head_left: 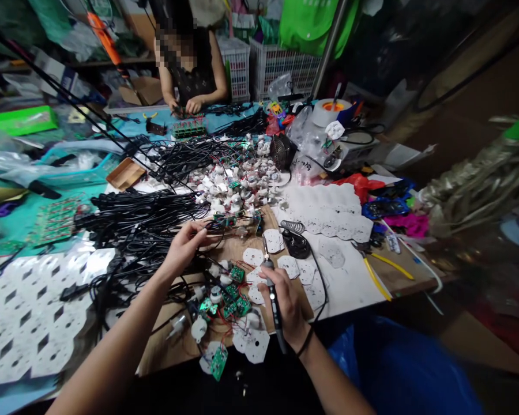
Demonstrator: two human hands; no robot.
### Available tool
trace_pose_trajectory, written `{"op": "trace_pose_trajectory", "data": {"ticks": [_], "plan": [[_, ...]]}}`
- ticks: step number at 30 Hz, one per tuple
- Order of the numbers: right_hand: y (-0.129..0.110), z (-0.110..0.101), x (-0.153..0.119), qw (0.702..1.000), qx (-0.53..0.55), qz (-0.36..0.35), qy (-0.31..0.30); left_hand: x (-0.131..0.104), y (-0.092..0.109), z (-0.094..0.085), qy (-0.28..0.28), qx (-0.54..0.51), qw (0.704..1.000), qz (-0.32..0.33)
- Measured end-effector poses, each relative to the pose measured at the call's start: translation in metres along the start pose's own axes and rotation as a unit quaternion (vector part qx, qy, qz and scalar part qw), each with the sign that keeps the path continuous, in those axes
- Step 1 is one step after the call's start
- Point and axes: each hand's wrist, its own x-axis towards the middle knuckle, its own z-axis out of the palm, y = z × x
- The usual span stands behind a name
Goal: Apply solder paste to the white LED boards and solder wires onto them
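My right hand (286,295) grips a dark soldering iron (276,317) like a pen, its metal tip pointing away from me over the brown board (236,245). To the left, my left hand (185,246) pinches a black cable (208,223) at the edge of a cable heap; its fingertips partly hide the cable. Just beyond it lie small green circuit boards (229,219) with thin wires. Between my forearms are more green circuit boards (237,306) wired to white round parts (199,329). White scalloped discs (288,266) lie around the iron.
Bundled black cables (142,210) and a pile of white parts (231,187) cover the middle. Perforated white sheets (21,311) lie left, others (333,210) right. Yellow-handled pliers (378,276) rest near the right edge. A coiled iron stand (293,226) is close by. Another person (194,69) works opposite.
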Motion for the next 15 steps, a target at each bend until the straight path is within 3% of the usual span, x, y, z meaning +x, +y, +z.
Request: {"op": "trace_pose_trajectory", "data": {"ticks": [2,5,10,13,15], "plan": [[-0.001,-0.001,0.001,1.000,-0.008,-0.002,0.004,0.002,-0.006,0.001,0.024,0.151,0.988,0.029],[-0.002,-0.003,0.002,1.000,-0.021,-0.005,0.008,0.008,-0.013,0.008,0.077,0.374,0.922,0.059],[-0.003,-0.008,0.001,0.999,-0.036,-0.012,0.009,0.008,-0.004,0.025,0.132,0.527,0.834,0.101],[-0.003,-0.011,0.000,0.999,-0.045,-0.009,0.009,0.003,0.005,0.035,0.088,0.619,0.770,0.128],[-0.003,-0.012,0.000,0.999,-0.052,-0.004,0.008,-0.001,0.009,0.041,0.043,0.653,0.749,0.107]]}}
